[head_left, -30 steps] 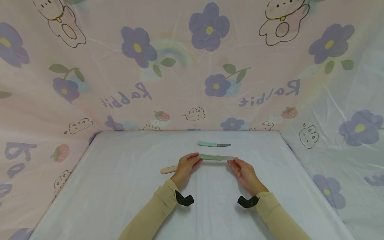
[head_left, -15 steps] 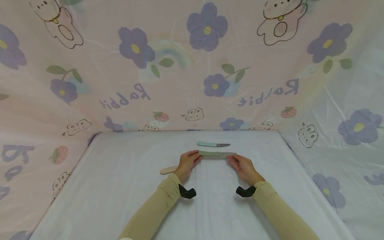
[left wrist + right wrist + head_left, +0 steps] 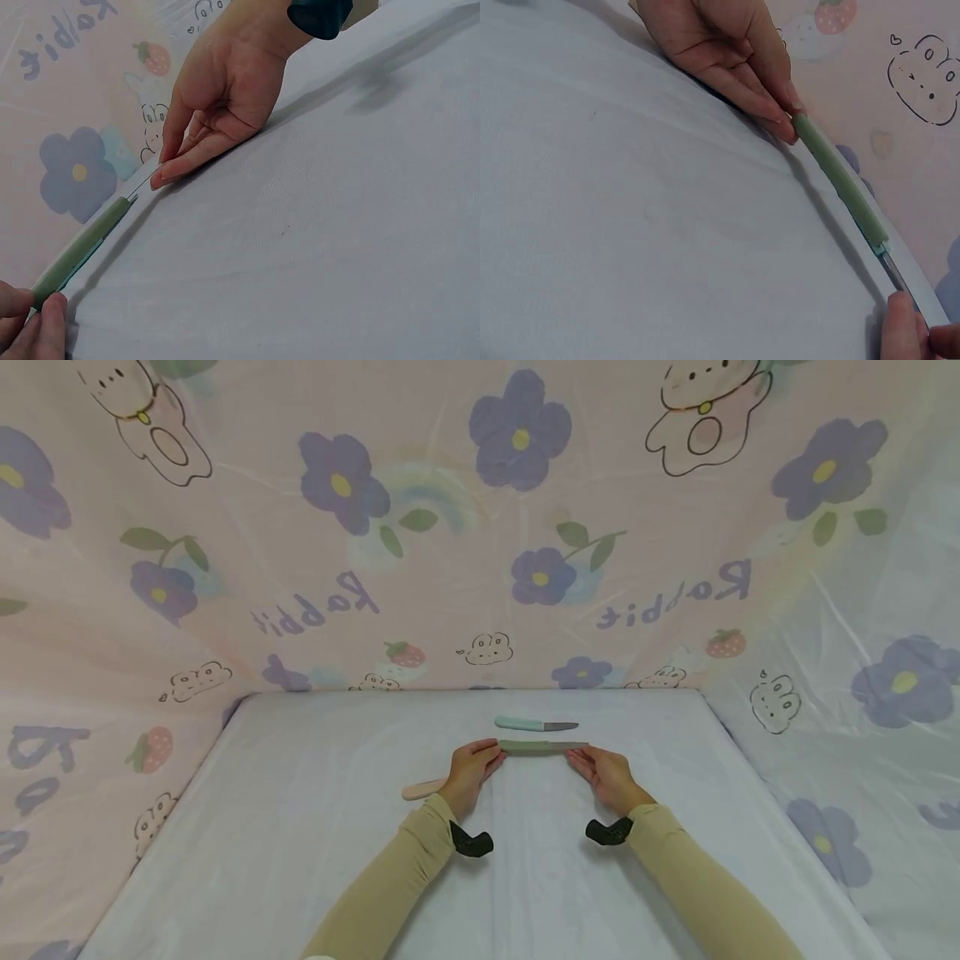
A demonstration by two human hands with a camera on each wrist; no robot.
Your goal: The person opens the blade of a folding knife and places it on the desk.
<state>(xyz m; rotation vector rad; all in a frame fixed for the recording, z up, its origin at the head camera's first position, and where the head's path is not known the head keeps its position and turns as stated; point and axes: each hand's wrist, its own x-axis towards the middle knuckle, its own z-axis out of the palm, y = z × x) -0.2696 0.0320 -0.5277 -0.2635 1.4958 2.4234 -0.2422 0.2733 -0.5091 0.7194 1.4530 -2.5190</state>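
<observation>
Between my two hands, lengthwise from left to right, is a small knife with a green handle (image 3: pixel 525 747). My left hand (image 3: pixel 468 774) pinches the butt of that handle between thumb and fingers. At the other end, my right hand (image 3: pixel 609 777) pinches the blade near its tip. In the left wrist view the handle (image 3: pixel 81 246) slants up toward the right hand (image 3: pixel 225 101), and a shadow runs along the cloth beneath it. The thin blade (image 3: pixel 897 274) shows nearly edge-on in the right wrist view, its tip hidden by the fingers.
Just beyond the held knife lies a mint-handled knife (image 3: pixel 519 724) with its blade to the right. A beige handle-like piece (image 3: pixel 422 790) lies left of my left wrist, partly covered by it. White cloth (image 3: pixel 247 827) covers the table; printed sheeting (image 3: pixel 450 560) rises behind and at both sides.
Both hands have moved slightly away from me with the green knife, closer to the mint one. The blade has turned from showing its flat side to nearly edge-on.
</observation>
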